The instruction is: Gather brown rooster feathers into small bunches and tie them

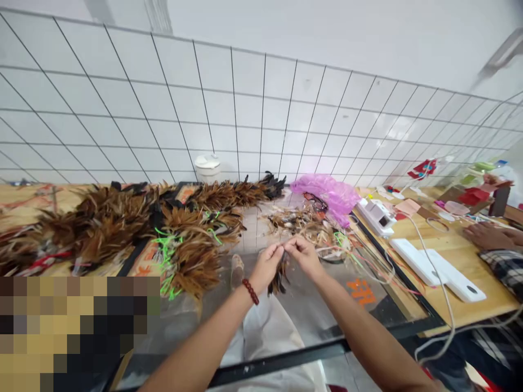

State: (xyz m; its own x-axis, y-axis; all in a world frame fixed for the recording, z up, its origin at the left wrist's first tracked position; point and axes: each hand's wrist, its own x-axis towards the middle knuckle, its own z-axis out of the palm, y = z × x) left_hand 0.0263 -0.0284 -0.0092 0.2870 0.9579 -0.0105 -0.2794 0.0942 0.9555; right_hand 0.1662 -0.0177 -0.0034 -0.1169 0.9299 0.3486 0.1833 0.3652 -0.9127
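My left hand (268,265) and my right hand (304,257) meet fingertip to fingertip above the glass tabletop (302,310). A small bunch of dark feathers (279,280) hangs down from the pinched fingers of my left hand. The right thumb and forefinger are pressed together at the top of the bunch; what they grip is too small to make out. Just beyond lies a pile of loose feathers (302,220). To the left are brown feather bundles (196,267) with bright green ties (165,261).
Long feather strands (106,218) cover the left side. A pink plastic bag (327,193) sits behind the loose pile. On the right are a white power strip (376,216), white boxes (437,269), cables and another person's hand (488,235). A white lidded container (207,169) stands by the tiled wall.
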